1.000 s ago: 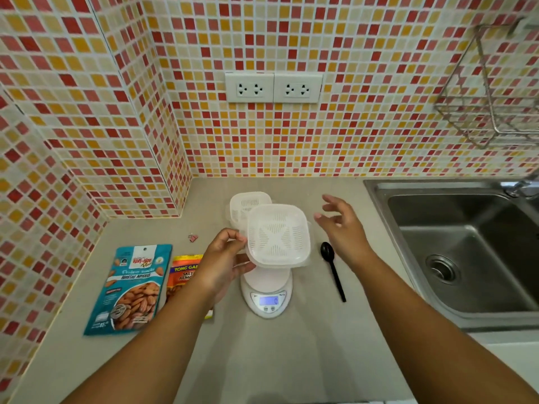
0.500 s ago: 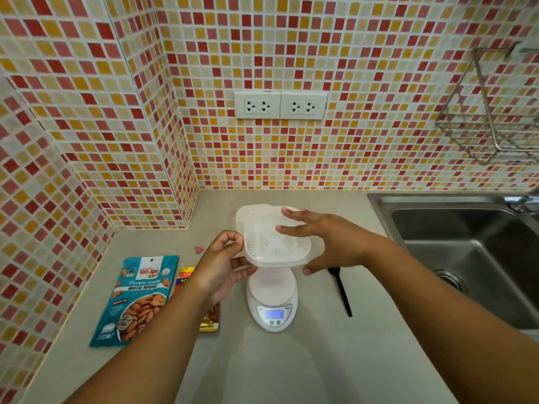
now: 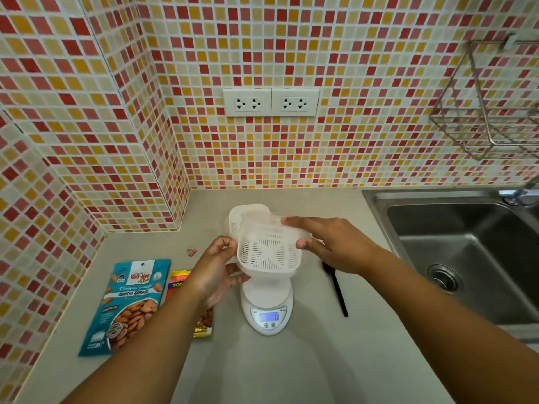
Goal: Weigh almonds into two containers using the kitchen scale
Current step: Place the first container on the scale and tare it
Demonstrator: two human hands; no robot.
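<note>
Item: container (image 3: 264, 252) — gripped in both my hands, left hand (image 3: 217, 269) and right hand (image 3: 332, 243), directly above scale (image 3: 267, 304); next move is straight down.

Two bare forearms and hands, nothing worn

Both arms enter from the bottom edge of the head view, uncovered from the forearms to the fingertips: no sleeve reaches into sight. The left hand (image 3: 217, 272) and the right hand (image 3: 329, 246) carry no gloves, and no rings, watch or bracelet show on the fingers or wrists. The fingernails are short and plain.
</note>
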